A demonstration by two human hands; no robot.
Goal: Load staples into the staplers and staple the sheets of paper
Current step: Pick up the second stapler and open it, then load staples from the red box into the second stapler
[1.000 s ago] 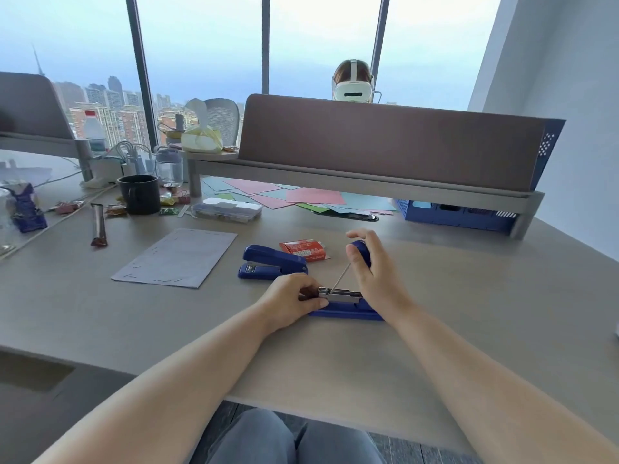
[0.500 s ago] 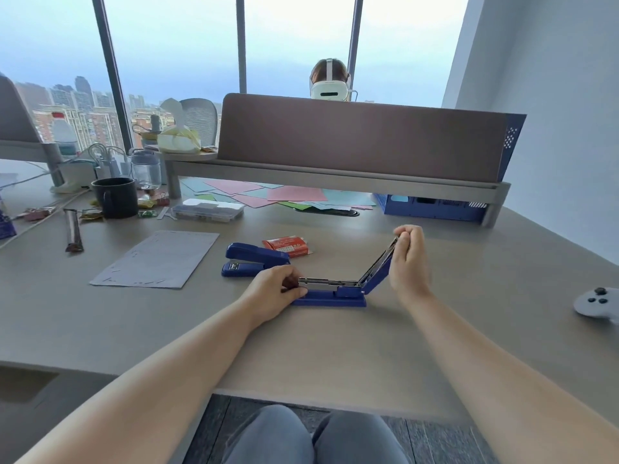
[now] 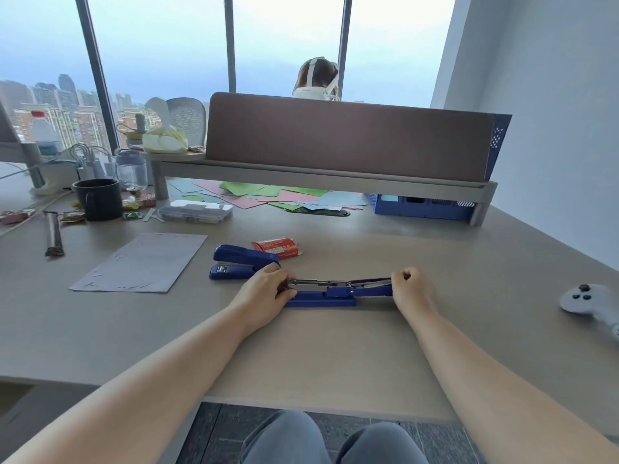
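The left hand pinches the shiny metal rail of the opened blue stapler, while the right hand's curled fingers grip its flat-lying lid.

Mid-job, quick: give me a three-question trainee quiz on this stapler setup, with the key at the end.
1. True or false: the far stapler beside the paper is open.
2. The staple box lies: A) on the paper; B) just beyond the far stapler; C) in a hand.
3. Which hand grips the lid end of the open stapler?
Key: 1 false. 2 B. 3 the right hand; the left hand holds the magazine end.
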